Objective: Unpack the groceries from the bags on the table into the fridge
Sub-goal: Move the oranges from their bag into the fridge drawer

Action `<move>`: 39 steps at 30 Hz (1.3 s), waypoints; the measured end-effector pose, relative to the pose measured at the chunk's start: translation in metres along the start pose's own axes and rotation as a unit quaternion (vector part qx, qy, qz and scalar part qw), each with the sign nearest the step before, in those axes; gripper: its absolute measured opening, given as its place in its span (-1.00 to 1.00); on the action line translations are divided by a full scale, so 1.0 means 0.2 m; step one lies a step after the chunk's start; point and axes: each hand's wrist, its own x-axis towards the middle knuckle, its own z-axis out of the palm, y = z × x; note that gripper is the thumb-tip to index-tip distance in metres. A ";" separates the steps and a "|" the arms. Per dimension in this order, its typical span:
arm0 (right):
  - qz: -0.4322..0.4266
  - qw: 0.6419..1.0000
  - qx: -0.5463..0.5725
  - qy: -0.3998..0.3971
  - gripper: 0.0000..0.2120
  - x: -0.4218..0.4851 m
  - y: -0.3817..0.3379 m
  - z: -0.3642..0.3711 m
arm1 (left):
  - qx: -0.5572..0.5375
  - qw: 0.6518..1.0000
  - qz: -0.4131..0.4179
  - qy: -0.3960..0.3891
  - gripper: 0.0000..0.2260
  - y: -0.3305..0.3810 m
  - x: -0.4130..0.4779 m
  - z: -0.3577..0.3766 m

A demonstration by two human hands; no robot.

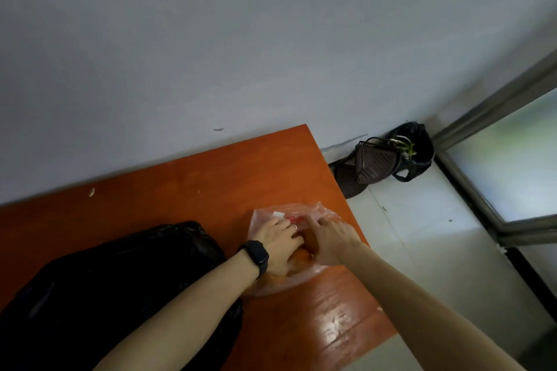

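Still early, by the look of it: both hands, left (278, 242) and right (330, 239), grasp the clear bag (287, 278) of orange produce on the bench (180, 190). 1 black bag (114, 286) waits beside it; no fridge shows.

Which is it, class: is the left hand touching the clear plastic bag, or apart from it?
Touching. The head view shows the left hand pressed onto the clear plastic bag, fingers overlapping its film.
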 end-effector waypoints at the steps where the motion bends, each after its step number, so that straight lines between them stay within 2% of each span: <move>1: -0.001 1.000 -0.003 0.000 -0.26 -0.01 0.00 0.02 | -0.004 1.000 0.009 0.000 -0.56 0.01 0.01 0.00; 7: 0.035 0.999 0.041 -0.001 -0.39 -0.04 0.00 0.15 | -0.042 0.998 0.007 -0.037 -0.53 0.06 0.04 -0.01; 11: 0.046 0.991 0.127 0.002 -0.29 -0.04 0.02 0.16 | 0.008 0.998 0.004 -0.060 -0.48 0.09 0.05 -0.01; 14: 0.023 0.980 0.190 0.050 -0.25 -0.12 0.06 0.17 | 0.030 0.997 0.002 -0.072 -0.34 0.12 0.06 0.00; 16: 0.043 0.969 0.224 0.095 -0.33 -0.19 0.08 0.15 | 0.038 0.996 0.000 -0.084 -0.28 0.14 0.06 -0.01; 18: 0.049 0.963 0.218 0.149 -0.45 -0.25 0.09 0.12 | 0.039 0.996 -0.005 -0.085 -0.25 0.16 0.05 -0.02; 19: 0.041 0.968 0.198 0.151 -0.48 -0.27 0.09 0.11 | 0.036 0.996 -0.009 -0.083 -0.25 0.17 0.05 -0.01; 24: 0.028 0.989 0.108 0.093 -0.53 -0.26 -0.01 0.15 | 0.049 0.997 -0.033 -0.041 -0.28 0.23 -0.02 -0.02; 26: 0.025 0.991 0.090 0.099 -0.46 -0.25 -0.04 0.17 | 0.017 0.999 -0.045 -0.007 -0.31 0.25 -0.06 -0.05; 29: 0.062 0.985 0.086 0.138 -0.45 -0.21 -0.04 0.18 | -0.055 0.995 -0.074 0.033 -0.32 0.25 -0.12 -0.11; 31: 0.085 0.983 0.085 0.136 -0.40 -0.18 -0.04 0.20 | -0.098 0.988 -0.109 0.049 -0.33 0.23 -0.17 -0.13; 34: 0.125 0.982 0.076 0.119 -0.23 -0.14 -0.03 0.23 | -0.180 0.967 -0.166 0.067 -0.40 0.18 -0.25 -0.17; 39: 0.167 0.974 0.039 0.150 -0.27 -0.12 -0.06 0.26 | -0.311 0.918 -0.230 0.084 -0.37 0.13 -0.33 -0.26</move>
